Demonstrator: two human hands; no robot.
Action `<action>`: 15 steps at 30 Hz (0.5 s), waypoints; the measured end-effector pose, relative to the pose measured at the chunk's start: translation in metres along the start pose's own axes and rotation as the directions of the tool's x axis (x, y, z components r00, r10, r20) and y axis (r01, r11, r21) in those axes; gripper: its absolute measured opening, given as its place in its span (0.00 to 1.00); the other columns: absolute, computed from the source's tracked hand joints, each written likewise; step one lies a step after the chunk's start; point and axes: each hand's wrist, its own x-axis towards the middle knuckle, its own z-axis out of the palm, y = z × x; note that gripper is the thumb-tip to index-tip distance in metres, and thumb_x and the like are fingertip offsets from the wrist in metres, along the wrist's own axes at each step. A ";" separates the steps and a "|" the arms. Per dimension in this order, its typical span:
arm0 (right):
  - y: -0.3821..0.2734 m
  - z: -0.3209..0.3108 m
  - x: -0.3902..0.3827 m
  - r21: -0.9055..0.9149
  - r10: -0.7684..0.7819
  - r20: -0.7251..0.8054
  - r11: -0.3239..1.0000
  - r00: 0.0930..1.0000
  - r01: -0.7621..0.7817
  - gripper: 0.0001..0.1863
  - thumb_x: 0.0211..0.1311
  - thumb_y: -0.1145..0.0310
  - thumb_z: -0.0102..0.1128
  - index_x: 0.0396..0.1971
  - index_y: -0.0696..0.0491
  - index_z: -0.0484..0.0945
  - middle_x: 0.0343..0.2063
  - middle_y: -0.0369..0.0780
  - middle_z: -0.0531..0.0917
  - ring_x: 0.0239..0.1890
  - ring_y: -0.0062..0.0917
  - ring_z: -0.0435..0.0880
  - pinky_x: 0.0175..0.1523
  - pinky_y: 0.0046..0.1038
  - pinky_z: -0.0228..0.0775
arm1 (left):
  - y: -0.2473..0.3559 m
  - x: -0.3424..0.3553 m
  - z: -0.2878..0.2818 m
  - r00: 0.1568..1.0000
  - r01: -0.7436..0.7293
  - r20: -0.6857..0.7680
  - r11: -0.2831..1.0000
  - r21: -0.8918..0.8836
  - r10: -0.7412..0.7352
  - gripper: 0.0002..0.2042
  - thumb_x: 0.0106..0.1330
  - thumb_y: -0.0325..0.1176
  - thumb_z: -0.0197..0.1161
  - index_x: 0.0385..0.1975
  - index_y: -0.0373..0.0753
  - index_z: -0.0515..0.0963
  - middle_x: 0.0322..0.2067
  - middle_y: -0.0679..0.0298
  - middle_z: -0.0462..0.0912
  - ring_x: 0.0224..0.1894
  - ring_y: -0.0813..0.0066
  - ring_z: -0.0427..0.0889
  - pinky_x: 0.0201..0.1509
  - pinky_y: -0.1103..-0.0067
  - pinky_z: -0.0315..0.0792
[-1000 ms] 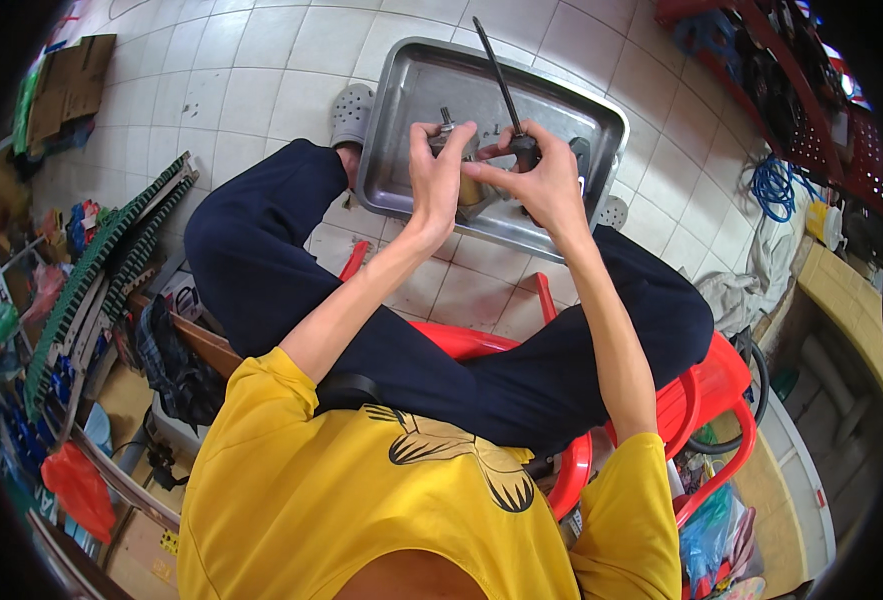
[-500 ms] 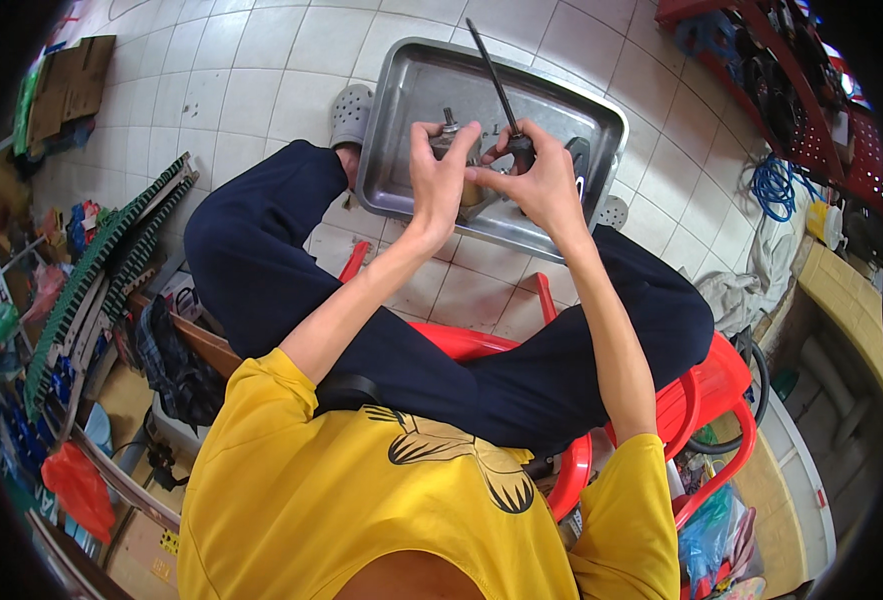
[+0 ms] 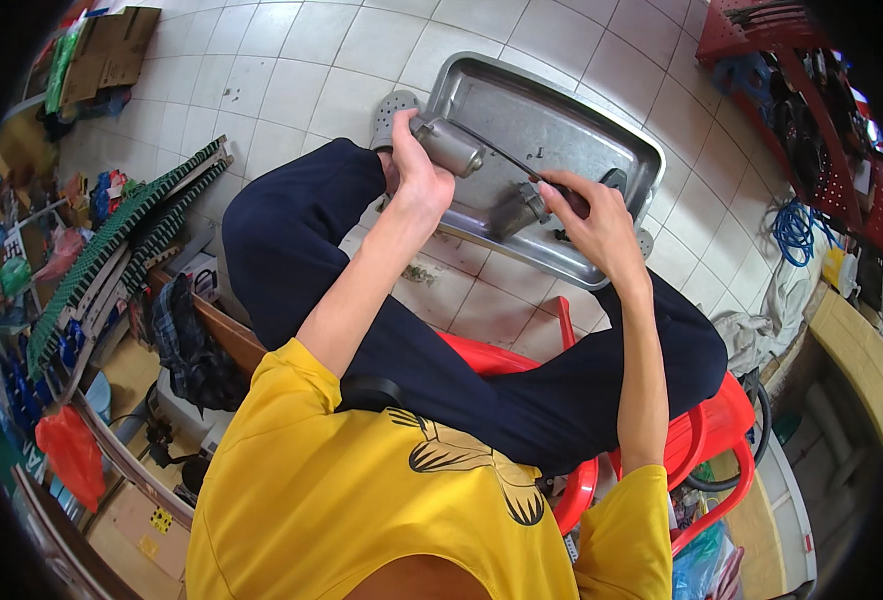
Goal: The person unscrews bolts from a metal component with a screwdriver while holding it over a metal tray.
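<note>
My left hand (image 3: 421,172) is closed around a grey metal cylinder (image 3: 451,150) with a narrow stub at one end. It holds the cylinder tilted over the left side of a shallow metal tray (image 3: 629,137). In my right hand (image 3: 599,222) is a long screwdriver (image 3: 506,157), gripped by its dark handle. The screwdriver's shaft points up and left, passing beside the cylinder; whether its tip touches it I cannot tell. Below the shaft, a second metal part (image 3: 514,212), roundish with a toothed or notched end, lies in the tray next to my right fingers.
A small black object (image 3: 613,180) lies at the tray's right side. The tray stands on the tiled floor (image 3: 381,40) between my feet. A red plastic chair (image 3: 706,430) is beneath me. Green-striped strips (image 3: 126,240) lean at left; a red rack (image 3: 761,50) stands far right.
My hands have drawn apart. The left one has moved left and now holds the cylinder up; the right has lowered the screwdriver from near upright to slanting left. The second part now shows in the tray.
</note>
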 end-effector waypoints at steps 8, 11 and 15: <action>0.004 0.001 0.000 -0.021 -0.012 0.024 1.000 1.000 0.013 0.18 0.69 0.52 0.61 0.48 0.48 0.86 0.22 0.45 0.84 0.26 0.38 0.83 0.38 0.35 0.73 | 0.001 -0.004 0.004 0.997 -0.050 0.060 0.997 0.051 0.047 0.21 0.67 0.48 0.57 0.44 0.34 0.68 0.40 0.55 0.74 0.44 0.51 0.80 0.54 0.56 0.77; 0.005 0.001 0.000 -0.016 -0.018 0.033 1.000 0.999 0.019 0.18 0.69 0.52 0.61 0.48 0.48 0.86 0.22 0.45 0.84 0.26 0.38 0.83 0.37 0.35 0.73 | -0.001 -0.006 0.003 0.997 -0.035 0.067 0.997 0.074 0.030 0.21 0.67 0.49 0.58 0.45 0.35 0.68 0.40 0.54 0.74 0.45 0.50 0.80 0.54 0.57 0.77; 0.008 0.003 0.000 0.009 -0.033 0.035 0.999 0.999 0.033 0.18 0.69 0.52 0.60 0.48 0.49 0.86 0.22 0.46 0.83 0.26 0.38 0.82 0.37 0.35 0.73 | -0.002 -0.006 0.001 0.997 -0.021 0.071 0.997 0.080 0.016 0.22 0.67 0.49 0.58 0.45 0.34 0.68 0.41 0.54 0.74 0.45 0.50 0.80 0.55 0.57 0.76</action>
